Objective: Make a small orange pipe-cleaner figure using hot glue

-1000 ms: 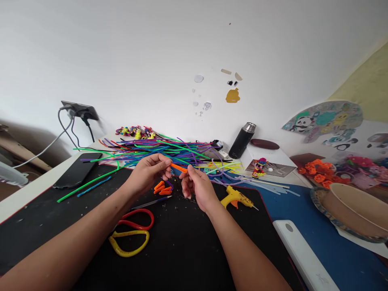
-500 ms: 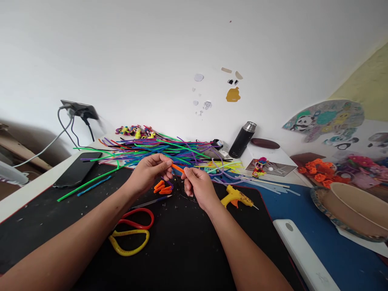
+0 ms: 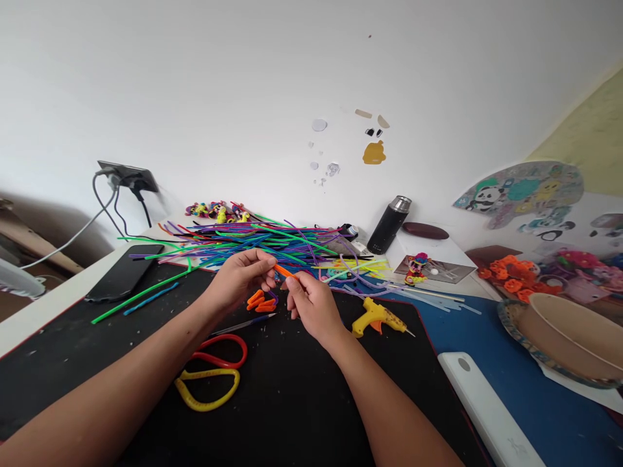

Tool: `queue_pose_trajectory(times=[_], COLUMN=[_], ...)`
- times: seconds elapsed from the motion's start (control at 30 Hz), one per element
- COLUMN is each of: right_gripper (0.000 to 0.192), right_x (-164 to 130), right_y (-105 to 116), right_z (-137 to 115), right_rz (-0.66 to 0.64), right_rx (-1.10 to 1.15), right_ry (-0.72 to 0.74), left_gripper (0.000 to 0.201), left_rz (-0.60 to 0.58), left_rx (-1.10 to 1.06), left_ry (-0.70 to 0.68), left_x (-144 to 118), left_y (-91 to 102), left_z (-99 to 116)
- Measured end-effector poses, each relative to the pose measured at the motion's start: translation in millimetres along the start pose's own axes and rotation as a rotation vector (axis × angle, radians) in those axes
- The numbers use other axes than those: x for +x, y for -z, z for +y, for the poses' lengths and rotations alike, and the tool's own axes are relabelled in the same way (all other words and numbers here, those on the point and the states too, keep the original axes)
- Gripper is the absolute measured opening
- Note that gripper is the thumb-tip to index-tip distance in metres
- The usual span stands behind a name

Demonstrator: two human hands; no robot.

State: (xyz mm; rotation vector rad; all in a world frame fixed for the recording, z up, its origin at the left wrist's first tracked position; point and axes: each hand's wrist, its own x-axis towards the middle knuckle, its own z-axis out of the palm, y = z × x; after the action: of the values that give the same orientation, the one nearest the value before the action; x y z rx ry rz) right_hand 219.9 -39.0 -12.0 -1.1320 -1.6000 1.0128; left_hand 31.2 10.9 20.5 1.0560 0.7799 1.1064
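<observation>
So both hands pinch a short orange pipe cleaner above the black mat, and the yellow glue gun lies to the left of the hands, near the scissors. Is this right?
Not quite. The head view shows the yellow glue gun lying to the right of the hands, away from the scissors. The rest holds: the left hand and right hand pinch the short orange pipe cleaner above the black mat.

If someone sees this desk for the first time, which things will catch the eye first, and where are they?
First, the big heap of colourful pipe cleaners at the back of the black mat, near the wall. In front of it, the left hand and right hand pinch a short orange piece between them. A yellow glue gun lies right of the hands, and red-and-yellow scissors lie nearer, on the left.
</observation>
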Motion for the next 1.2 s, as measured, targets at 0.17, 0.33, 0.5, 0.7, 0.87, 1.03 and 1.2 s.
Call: queue_pose_trajectory(times=[0.17, 0.33, 0.5, 0.7, 0.87, 1.03, 1.2], right_gripper=[0.048, 0.049, 0.043, 0.046, 0.051, 0.053, 0.055], right_x=[0.0, 0.8, 1.1, -0.5, 0.1, 0.3, 0.7], right_y=[-0.2, -0.9, 0.3, 0.2, -0.2, -0.6, -1.9], right_z=[-2.9, -6.4, -3.2, -2.0, -7.0, -8.8, -6.0], right_rz=[0.007, -0.001, -0.006, 0.007, 0.012, 0.016, -0.002], right_rx=[0.025, 0.132, 0.135, 0.051, 0.071, 0.093, 0.143], right_ry=[-0.024, -0.065, -0.061, -0.015, -0.044, -0.039, -0.060], left_gripper=[0.039, 0.039, 0.038, 0.033, 0.037, 0.045, 0.047], left_rz=[0.001, -0.006, -0.018, -0.032, -0.018, -0.021, -0.020], left_rx=[-0.035, -0.050, -0.042, -0.019, -0.065, -0.086, -0.090], left_ry=[0.024, 0.038, 0.048, 0.061, 0.074, 0.078, 0.045], left_x=[1.4, 2.1, 2.1, 2.3, 3.4, 3.6, 2.3], left_y=[0.2, 2.2, 3.2, 4.1, 4.3, 2.6, 1.2], left_z=[-1.6, -2.6, -2.3, -3.0, -3.2, -2.0, -1.9])
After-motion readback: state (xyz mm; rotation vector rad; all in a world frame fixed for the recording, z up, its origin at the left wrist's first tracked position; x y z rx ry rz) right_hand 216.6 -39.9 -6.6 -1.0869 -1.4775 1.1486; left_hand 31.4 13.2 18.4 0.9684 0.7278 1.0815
